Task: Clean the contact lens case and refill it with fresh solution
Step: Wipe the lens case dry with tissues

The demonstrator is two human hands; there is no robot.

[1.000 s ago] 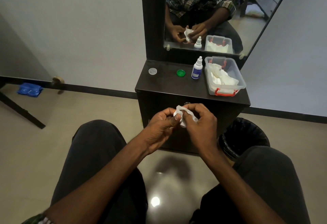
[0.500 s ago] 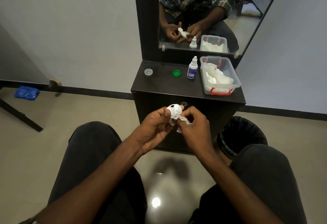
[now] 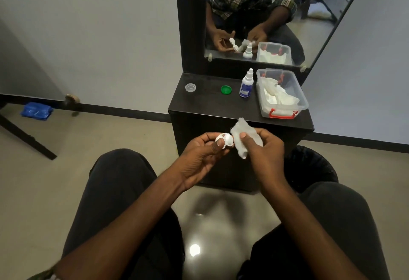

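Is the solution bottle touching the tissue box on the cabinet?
Apart. The head view shows a strip of dark cabinet top between the solution bottle and the clear tissue box.

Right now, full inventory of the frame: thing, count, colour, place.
lens case: 1, white, held in left hand
tissue: 1, white, held in right hand
solution bottle: 1, white with blue label, upright on cabinet top
green cap: 1, green, on cabinet top, left of bottle
clear cap: 1, transparent, cabinet top, far left
plastic box: 1, clear with red latches, right of bottle, holds white tissues
cabinet: 1, black, under mirror
mirror: 1, black frame
bin: 1, black, floor right
blue packet: 1, floor left
left hand: pinches case
right hand: grips tissue
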